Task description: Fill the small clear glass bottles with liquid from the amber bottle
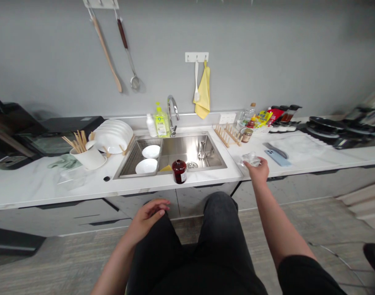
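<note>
My right hand (260, 171) is closed on a small clear, shiny object (249, 158) at the counter, right of the sink; whether it is crumpled plastic or glass I cannot tell. Over my left thigh, my left hand (151, 214) is held with loosely bent fingers and nothing in it. A dark red-brown bottle (179, 172) with a white label stands upright, uncapped, on the sink's front edge. Near my right hand lie a blue phone (277, 157) and a dark, long flat item (276, 150). A wooden rack (228, 135) and a small jar (246, 135) stand behind it.
The steel sink (171, 147) holds two white bowls (146, 166) on its left side, under a faucet (172, 114). Plates (112, 137), a utensil holder (89, 159) and clear plastic (71, 180) are at left. A white basket (261, 130) and black pans (325, 125) are at right.
</note>
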### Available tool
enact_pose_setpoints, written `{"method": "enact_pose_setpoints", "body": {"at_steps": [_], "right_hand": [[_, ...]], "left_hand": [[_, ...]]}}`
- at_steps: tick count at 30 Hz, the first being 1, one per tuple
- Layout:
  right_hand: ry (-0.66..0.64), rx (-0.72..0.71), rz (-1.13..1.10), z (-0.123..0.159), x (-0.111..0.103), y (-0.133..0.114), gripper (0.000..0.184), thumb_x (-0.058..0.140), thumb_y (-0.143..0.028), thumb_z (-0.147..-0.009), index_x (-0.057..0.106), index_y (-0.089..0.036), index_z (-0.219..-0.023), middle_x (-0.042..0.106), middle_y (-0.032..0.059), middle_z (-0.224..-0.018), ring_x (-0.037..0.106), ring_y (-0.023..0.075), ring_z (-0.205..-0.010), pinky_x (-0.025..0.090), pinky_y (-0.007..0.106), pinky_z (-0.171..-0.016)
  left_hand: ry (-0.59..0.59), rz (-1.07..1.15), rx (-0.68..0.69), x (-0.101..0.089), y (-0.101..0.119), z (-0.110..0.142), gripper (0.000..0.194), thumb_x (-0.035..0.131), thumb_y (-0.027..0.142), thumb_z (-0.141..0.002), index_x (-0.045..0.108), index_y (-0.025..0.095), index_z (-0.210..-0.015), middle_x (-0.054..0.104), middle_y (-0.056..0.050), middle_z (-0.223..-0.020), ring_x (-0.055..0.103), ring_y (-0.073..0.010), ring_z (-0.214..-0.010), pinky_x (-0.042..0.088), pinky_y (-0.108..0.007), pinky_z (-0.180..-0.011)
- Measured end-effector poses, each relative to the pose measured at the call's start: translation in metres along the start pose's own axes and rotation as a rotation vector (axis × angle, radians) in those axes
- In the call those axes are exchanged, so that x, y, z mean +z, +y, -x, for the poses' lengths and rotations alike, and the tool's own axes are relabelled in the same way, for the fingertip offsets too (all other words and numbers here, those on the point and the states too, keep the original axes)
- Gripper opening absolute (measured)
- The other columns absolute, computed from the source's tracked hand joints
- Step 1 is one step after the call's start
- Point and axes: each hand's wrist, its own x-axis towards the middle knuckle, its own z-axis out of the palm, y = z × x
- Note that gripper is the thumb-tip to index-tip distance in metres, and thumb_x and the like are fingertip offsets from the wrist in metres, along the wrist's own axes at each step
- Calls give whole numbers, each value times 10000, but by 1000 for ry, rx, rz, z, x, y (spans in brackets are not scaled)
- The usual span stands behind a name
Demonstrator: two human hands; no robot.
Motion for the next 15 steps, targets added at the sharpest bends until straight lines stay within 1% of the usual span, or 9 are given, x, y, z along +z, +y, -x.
{"method": "enact_pose_setpoints", "body": {"at_steps": [2, 4, 7, 9, 10, 12, 14, 15], "right_hand": [[14, 25, 61, -20, 9, 8, 813, 973, -541, -622, 638, -186, -1273, 775, 181, -1235, 710, 370, -1125, 573, 539, -1086], [16, 51, 97, -33, 18, 13, 798, 983, -513, -636, 612, -199, -1269, 768, 187, -1256, 705, 364, -1126, 569, 536, -1089], [12, 81, 127, -47, 30, 14, 810, 999, -477, -664, 584, -194, -1299, 760, 217, -1276, 704, 368, -1138, 563, 532, -1085], [-17, 95, 155, -56, 37, 11, 850, 1018, -444, -676, 576, -168, -1348, 752, 255, -1306, 705, 384, -1170, 547, 543, -1105], [-37, 103, 168, -59, 39, 9, 880, 1028, -428, -681, 570, -154, -1380, 747, 273, -1329, 704, 393, -1192, 538, 551, -1119], [-69, 107, 179, -64, 43, 4, 967, 1042, -414, -694, 537, -138, -1471, 710, 308, -1421, 682, 404, -1281, 510, 555, -1165], [-47, 54, 143, -64, 43, 2, 1044, 1038, -437, -723, 488, -115, -1551, 614, 362, -1554, 605, 417, -1434, 456, 549, -1240], [-6, 6, 111, -60, 41, 3, 1057, 1017, -462, -755, 463, -97, -1577, 549, 389, -1613, 545, 424, -1513, 415, 552, -1284]], "left_hand": [[39, -26, -17, -11, -2, -1, 512, 865, 632, -958, 861, 220, -1263, 872, -147, -1251, 837, -317, -1138, 665, -492, -1087], [72, -40, -39, -22, -1, -2, 524, 880, 643, -935, 860, 226, -1253, 873, -145, -1255, 835, -331, -1152, 658, -506, -1107], [135, -63, -71, -40, -1, -6, 556, 907, 655, -897, 856, 218, -1238, 878, -145, -1216, 834, -349, -1154, 655, -515, -1110], [216, -80, -80, -56, -2, -11, 589, 927, 661, -865, 846, 196, -1217, 876, -154, -1206, 832, -356, -1149, 648, -515, -1110], [277, -87, -81, -66, -3, -15, 609, 935, 660, -848, 836, 183, -1214, 874, -160, -1212, 828, -359, -1153, 643, -514, -1115], [447, -102, -64, -92, -6, -25, 630, 929, 635, -836, 804, 160, -1231, 864, -169, -1243, 817, -357, -1172, 632, -508, -1122], [658, -156, -32, -128, -9, -36, 580, 872, 557, -879, 767, 148, -1276, 849, -160, -1258, 800, -339, -1191, 624, -490, -1115], [775, -214, -23, -148, -10, -40, 532, 835, 503, -904, 753, 146, -1290, 839, -151, -1261, 790, -326, -1193, 620, -480, -1110]]}}
